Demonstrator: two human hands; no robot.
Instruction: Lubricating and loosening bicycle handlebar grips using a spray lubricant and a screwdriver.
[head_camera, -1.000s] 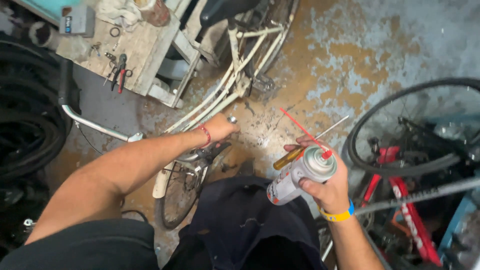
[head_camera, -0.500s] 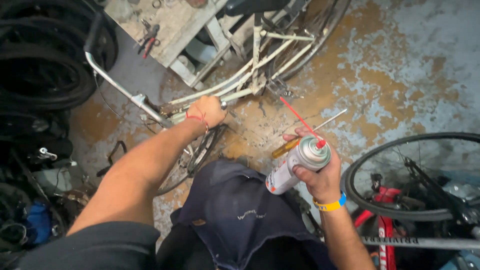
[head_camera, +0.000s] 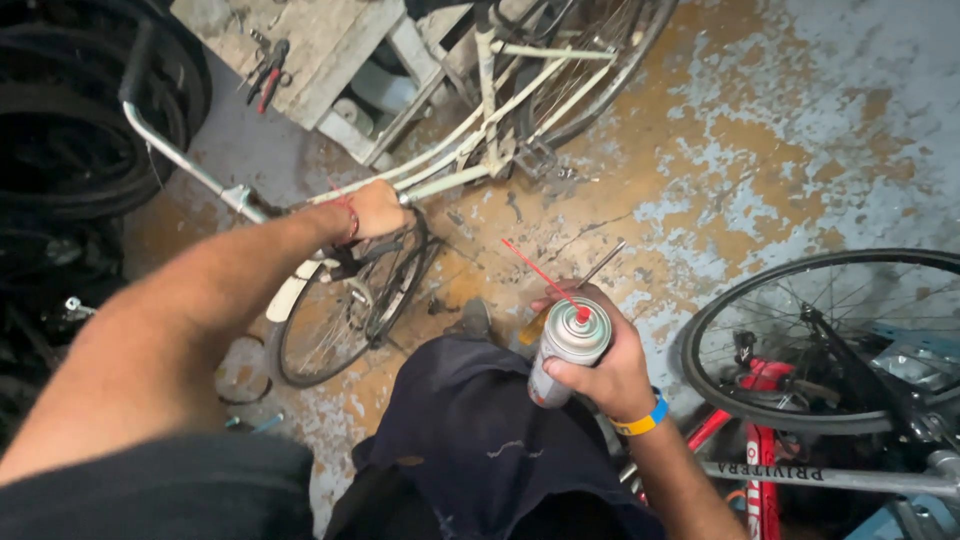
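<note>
My left hand (head_camera: 375, 208) grips the head of a cream bicycle frame (head_camera: 470, 160), just above its front wheel (head_camera: 345, 310). My right hand (head_camera: 605, 365) holds a silver spray can (head_camera: 567, 345) with a thin red straw (head_camera: 535, 268) pointing up and left. The same hand also pins a screwdriver (head_camera: 600, 265) with a yellow handle behind the can. A yellow and blue wristband sits on my right wrist. My dark trouser leg (head_camera: 470, 440) fills the lower middle.
A second bicycle with a red frame (head_camera: 760, 480) and a black wheel (head_camera: 830, 340) lies at the right. Stacked black tyres (head_camera: 70, 130) fill the left side. A wooden bench (head_camera: 300, 50) with pliers (head_camera: 268, 70) stands at the top. The floor is worn concrete.
The view has shifted so the cream bicycle sits higher and further right. My right hand has lowered the spray can slightly. My left hand keeps its grip on the frame.
</note>
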